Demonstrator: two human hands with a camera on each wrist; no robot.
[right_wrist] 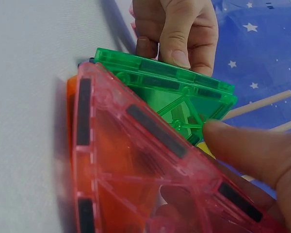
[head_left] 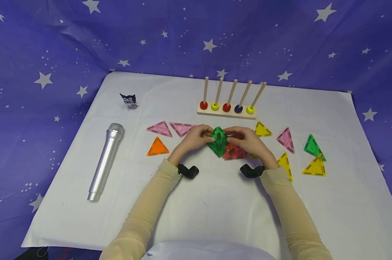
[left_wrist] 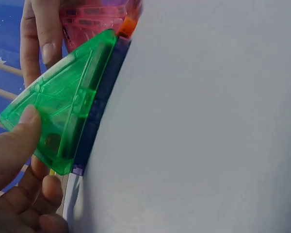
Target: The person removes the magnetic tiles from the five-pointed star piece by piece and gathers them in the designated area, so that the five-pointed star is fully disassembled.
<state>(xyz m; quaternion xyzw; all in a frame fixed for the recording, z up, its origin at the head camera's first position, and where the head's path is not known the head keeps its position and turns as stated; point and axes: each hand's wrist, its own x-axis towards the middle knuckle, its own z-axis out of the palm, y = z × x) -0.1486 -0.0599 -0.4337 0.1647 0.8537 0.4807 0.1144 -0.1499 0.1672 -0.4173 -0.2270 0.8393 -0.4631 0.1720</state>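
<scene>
Green translucent plastic catches the light as we steady a green triangle tile [head_left: 218, 140] upright against a pink triangle tile [head_left: 234, 151] at the middle of the white surface [head_left: 215, 202]. Our left hand [head_left: 194, 139] pinches the green tile's edge, thumb curled over it; our right hand [head_left: 248, 141] holds the other side, fingers bent around the pair. We judge the tiles light, stiff and slick, best gripped along the framed edges.

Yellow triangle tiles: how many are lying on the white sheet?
3, maybe more: one below the peg rack, one beside the right sleeve, one at far right under a green tile. A yellow sliver under the right hand may be another.
</scene>
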